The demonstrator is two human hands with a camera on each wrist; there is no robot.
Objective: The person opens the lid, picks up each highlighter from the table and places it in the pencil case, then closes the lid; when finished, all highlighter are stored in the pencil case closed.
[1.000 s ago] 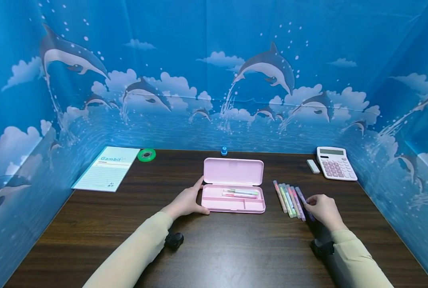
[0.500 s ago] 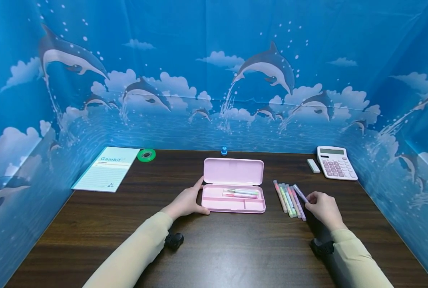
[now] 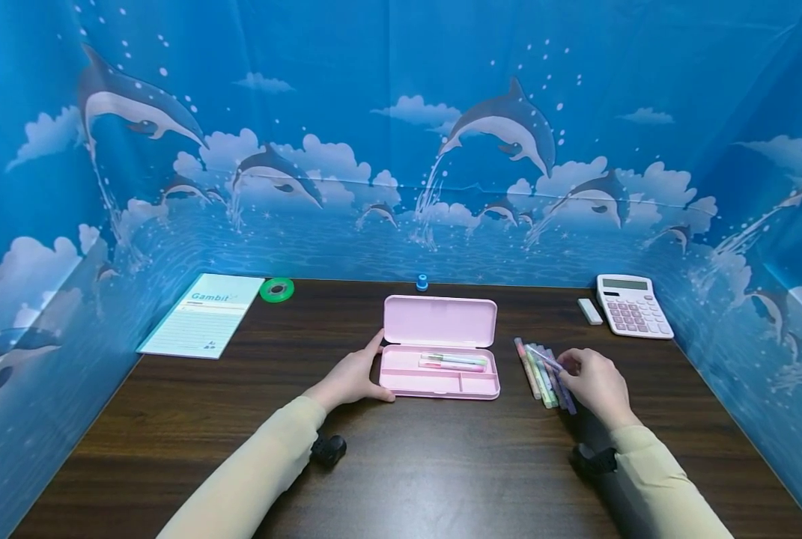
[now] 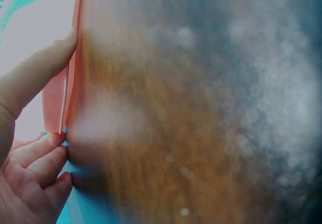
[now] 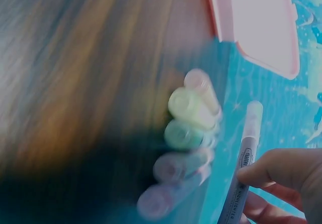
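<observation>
A pink pencil case [image 3: 439, 320] lies with its lid up in the middle of the table. Two highlighters [image 3: 453, 362] lie in its long back compartment; both front compartments are bare. My left hand [image 3: 352, 376] grips the case's left end, thumb at the front corner and fingers towards the hinge. Between right thumb and fingers I pinch a purple highlighter [image 5: 239, 189], its capped end pointing up and away. That right hand [image 3: 597, 385] is over the right side of a row of several pastel highlighters [image 3: 532, 378] lying side by side right of the case.
A notepad [image 3: 205, 314] and a green tape roll [image 3: 276, 290] lie at the back left. Behind the case stands a small blue item [image 3: 421, 283]. A white eraser-like block [image 3: 590, 311] and a calculator [image 3: 633, 305] are at the back right, before a dolphin curtain [image 3: 401, 150].
My right hand has lifted the purple highlighter from the right end of the row and brought it leftwards, above the others. The left hand and the case stay put.
</observation>
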